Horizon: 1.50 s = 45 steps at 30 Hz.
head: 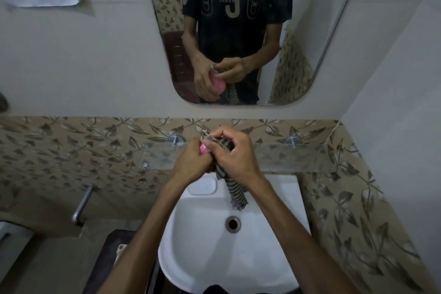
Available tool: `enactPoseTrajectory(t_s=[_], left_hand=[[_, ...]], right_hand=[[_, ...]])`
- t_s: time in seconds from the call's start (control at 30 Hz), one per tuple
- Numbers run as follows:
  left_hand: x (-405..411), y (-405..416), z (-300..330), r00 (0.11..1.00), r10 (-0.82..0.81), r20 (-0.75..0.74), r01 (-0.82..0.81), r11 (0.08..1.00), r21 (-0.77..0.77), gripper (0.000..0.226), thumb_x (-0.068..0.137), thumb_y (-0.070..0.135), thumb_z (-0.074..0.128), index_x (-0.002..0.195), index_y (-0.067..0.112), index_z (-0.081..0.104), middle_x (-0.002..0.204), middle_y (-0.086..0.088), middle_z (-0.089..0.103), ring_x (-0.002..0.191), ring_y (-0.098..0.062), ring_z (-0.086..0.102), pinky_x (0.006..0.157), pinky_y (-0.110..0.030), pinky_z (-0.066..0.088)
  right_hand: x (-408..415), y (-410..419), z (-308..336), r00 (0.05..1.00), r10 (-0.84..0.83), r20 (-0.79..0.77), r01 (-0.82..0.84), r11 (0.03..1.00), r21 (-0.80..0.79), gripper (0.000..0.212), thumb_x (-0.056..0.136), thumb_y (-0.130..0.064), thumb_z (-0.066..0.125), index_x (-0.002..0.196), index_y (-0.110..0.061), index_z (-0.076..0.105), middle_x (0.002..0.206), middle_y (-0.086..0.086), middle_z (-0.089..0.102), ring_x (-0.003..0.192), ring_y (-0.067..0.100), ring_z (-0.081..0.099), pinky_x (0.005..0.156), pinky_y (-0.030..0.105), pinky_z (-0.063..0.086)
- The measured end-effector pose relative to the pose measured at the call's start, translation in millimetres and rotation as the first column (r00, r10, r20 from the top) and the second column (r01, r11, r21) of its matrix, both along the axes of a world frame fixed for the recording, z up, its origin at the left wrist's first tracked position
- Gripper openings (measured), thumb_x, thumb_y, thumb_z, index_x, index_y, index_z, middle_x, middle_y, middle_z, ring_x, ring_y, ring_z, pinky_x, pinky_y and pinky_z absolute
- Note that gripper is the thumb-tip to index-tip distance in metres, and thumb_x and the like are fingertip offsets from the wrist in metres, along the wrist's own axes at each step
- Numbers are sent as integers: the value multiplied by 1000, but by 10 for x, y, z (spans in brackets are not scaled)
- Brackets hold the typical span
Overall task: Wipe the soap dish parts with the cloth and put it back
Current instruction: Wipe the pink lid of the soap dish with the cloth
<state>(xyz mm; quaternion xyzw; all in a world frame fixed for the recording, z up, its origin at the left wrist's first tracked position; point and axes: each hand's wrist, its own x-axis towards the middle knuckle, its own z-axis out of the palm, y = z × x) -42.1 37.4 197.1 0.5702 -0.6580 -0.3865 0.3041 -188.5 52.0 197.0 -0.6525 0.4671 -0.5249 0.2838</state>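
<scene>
Mirrored lettering is seen on the dark short-sleeved T-shirt [238, 19] reflected in the rounded wall mirror [317, 59] at twelve o'clock: large outlined letters resembling "U", "G" and "O", with small reversed text between them, partly legible as "OURSE". No other text can be read.

A pink soap dish part [203, 149], a black-and-grey striped cloth [235, 192], a white sink [269, 241], beige wall tiles [71, 150] with dark leaf patterns, and a clear glass shelf [286, 157].
</scene>
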Motion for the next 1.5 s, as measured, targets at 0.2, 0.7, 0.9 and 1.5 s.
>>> enactPoseTrajectory(t_s=[0.2,0.7,0.9,1.5], left_hand=[[-137,113,-65,978,149,145,-98,946,-310,34,86,25,48,108,27,74,73,-5,71,67,-28,62,62,-40,48],[-187,166,-196,988,152,-37,-154,902,-405,31,87,16,51,58,22,41,49,-7,46,49,-19,34,49,-41,32],[-163,180,-291,971,138,-197,-203,911,-358,28,85,15,54,58,13,49,49,-5,45,49,-7,32,48,-30,30],[-166,146,-71,550,331,-767,-526,851,-10,23,66,6,62,86,10,73,63,16,66,61,-2,59,58,-26,49]], right_hand=[[-40,-113,-76,944,-237,227,185,955,230,14,91,-16,83,86,-4,78,88,11,77,84,22,73,84,47,60],[36,-9,-95,960,-215,182,195,973,125,14,87,-16,85,78,-9,77,79,7,73,77,26,70,72,40,58],[78,12,-115,935,-275,225,236,954,186,19,90,-22,83,78,-9,75,80,6,75,76,26,72,72,40,59],[114,-87,-197,866,-269,421,4,847,532,24,97,-17,75,73,-18,73,78,4,77,73,16,71,69,27,60]])
